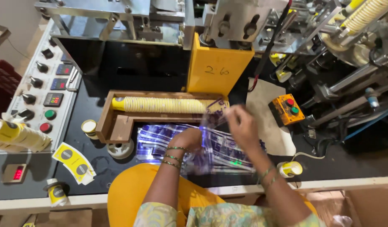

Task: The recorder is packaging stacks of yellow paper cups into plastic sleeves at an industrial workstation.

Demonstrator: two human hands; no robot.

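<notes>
Near the bench's front edge, a clear printed plastic sleeve [210,147] was gripped by both hands — left hand [189,138], right hand [242,124] — best pulled open evenly beside the paper-cup stack [164,105].

Black worktop [97,162] – grey control panel [38,84] left, steel machinery [244,21] behind.

Both forearms reach forward, bangles on each wrist. The left hand [189,138] is curled, fingers closed; the right hand [242,124], blurred, lies slightly farther forward, fingers pinched.

wooden tray [118,126] left, orange switch box [288,110] right
</notes>
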